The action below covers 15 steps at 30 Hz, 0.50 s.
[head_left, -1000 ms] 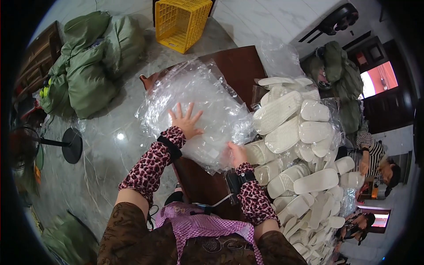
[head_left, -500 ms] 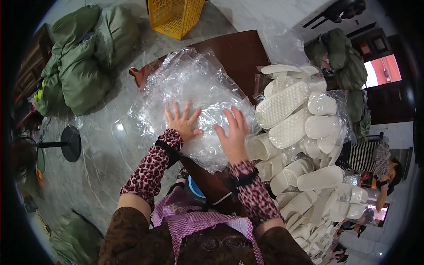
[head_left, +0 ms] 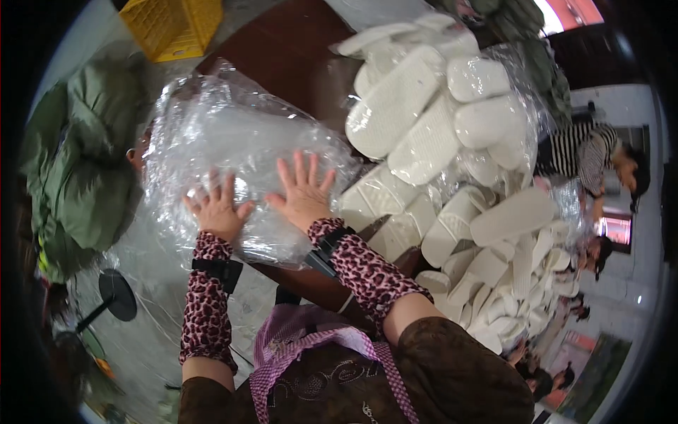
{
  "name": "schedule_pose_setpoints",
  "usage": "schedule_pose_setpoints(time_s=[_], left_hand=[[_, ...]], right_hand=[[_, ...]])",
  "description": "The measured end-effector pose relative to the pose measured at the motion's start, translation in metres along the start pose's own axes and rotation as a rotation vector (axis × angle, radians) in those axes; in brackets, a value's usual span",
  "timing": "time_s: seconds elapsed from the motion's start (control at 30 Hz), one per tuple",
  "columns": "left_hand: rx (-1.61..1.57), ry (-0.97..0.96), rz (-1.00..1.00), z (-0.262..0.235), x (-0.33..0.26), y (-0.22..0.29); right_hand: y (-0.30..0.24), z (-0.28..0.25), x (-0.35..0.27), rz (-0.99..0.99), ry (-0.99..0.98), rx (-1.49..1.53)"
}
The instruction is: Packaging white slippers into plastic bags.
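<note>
A loose heap of clear plastic film [head_left: 233, 131], wrinkled and shiny, lies on a brown table [head_left: 300, 39] in front of the person, its near edge reaching the table's near side. The left hand [head_left: 220, 212] and the right hand [head_left: 307, 194] appear to rest palm down on its near half, side by side with a gap between them. Both are opened wide, fingers spread, and neither grips anything. This looks like pressing the film flat; to do it well, both palms would best bear down evenly and sweep from the middle outward, so that trapped air escapes and the slippery layers do not skate apart. Light pressure near the right edge seems wise, since white slippers [head_left: 395, 102] in clear wrapping sit just beside it and could be nudged. More white slippers [head_left: 512, 215] spread in a pile farther right. Leopard-print sleeve covers [head_left: 206, 304] clothe the forearms. Beyond the table are a yellow crate [head_left: 173, 28] at the top left, green sacks [head_left: 92, 177] on the left, and a co-worker in stripes [head_left: 565, 152] at the far right.
</note>
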<state>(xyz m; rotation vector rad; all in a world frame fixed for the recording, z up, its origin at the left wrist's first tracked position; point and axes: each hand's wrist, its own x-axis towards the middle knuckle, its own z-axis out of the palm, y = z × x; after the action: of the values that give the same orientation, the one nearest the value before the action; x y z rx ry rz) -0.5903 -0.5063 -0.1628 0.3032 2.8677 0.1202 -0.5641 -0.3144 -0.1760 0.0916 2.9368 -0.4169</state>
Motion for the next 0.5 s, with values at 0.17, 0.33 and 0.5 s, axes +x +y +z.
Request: schedule_pose_setpoints(time_s=[0.17, 0.33, 0.5], left_hand=[[0.073, -0.025, -0.039, 0.004, 0.006, 0.01], [0.15, -0.065, -0.064, 0.002, 0.005, 0.013], [0.181, -0.07, -0.085, 0.0, 0.0, 0.008]], right_hand=[[0.009, -0.012, 0.0, -0.047, 0.011, 0.042], [0.034, -0.043, -0.019, -0.171, -0.032, 0.44], [0.117, -0.087, -0.104, -0.023, 0.58, 0.625]])
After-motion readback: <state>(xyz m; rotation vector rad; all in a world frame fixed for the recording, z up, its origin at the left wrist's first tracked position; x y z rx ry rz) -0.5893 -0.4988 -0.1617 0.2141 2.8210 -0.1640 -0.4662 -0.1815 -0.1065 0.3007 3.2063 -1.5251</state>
